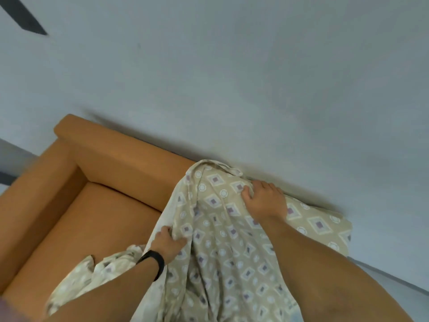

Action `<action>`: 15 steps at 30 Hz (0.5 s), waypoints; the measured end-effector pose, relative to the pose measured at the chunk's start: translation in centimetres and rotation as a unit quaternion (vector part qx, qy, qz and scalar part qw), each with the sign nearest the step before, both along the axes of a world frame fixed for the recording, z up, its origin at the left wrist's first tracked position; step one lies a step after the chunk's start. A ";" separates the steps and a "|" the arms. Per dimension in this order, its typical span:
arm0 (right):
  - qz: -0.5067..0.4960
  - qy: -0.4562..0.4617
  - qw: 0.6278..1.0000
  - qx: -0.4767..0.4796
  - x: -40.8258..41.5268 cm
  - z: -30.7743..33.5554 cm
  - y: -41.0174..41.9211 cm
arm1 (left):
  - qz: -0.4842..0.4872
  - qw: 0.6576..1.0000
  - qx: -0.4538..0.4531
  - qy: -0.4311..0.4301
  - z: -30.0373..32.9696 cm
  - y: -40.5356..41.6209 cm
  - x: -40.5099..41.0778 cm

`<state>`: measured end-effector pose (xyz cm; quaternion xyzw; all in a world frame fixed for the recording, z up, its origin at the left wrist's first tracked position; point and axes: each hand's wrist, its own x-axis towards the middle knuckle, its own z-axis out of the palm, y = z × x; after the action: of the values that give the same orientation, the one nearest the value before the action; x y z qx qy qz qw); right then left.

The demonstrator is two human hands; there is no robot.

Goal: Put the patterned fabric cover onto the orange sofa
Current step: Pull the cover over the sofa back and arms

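Observation:
The orange sofa [97, 182] stands against a pale wall, its left armrest, left backrest and left seat bare. A beige patterned fabric cover [222, 252] with diamond and ring prints drapes over the sofa's right half, from the backrest top down across the seat. My right hand [262, 198] rests on top of the backrest, its fingers curled into a bunch of the cover there. My left hand [168, 244], with a black band on the wrist, grips a fold of the cover's left edge above the seat. The sofa's right armrest is hidden under the fabric.
A pale grey wall [232, 77] rises right behind the sofa. A dark angled shape [23, 15] sits at the top left corner. Light floor [394, 282] shows to the right of the sofa, and a strip of floor to its left.

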<state>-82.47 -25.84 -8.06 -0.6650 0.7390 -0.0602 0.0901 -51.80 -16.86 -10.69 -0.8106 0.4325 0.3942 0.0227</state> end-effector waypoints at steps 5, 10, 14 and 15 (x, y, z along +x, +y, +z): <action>0.015 0.044 0.999 -0.005 0.3 -0.2 0.0 | -0.060 0.997 -0.044 -0.004 0.8 -1.2 0.9; 0.040 0.134 0.990 -0.023 1.8 0.2 1.6 | -0.129 0.990 0.050 0.017 1.9 0.0 3.7; 0.033 0.172 0.984 -0.023 4.6 1.5 2.1 | -0.136 0.987 0.082 -0.021 2.1 2.4 7.8; 0.045 0.184 0.982 -0.019 5.4 1.8 2.2 | -0.127 0.988 0.086 -0.034 2.2 3.2 8.8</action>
<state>-77.06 -23.68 -6.23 -0.6987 0.7110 0.0532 -0.0579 -43.03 -13.66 -8.51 -0.7575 0.4952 0.3956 0.1565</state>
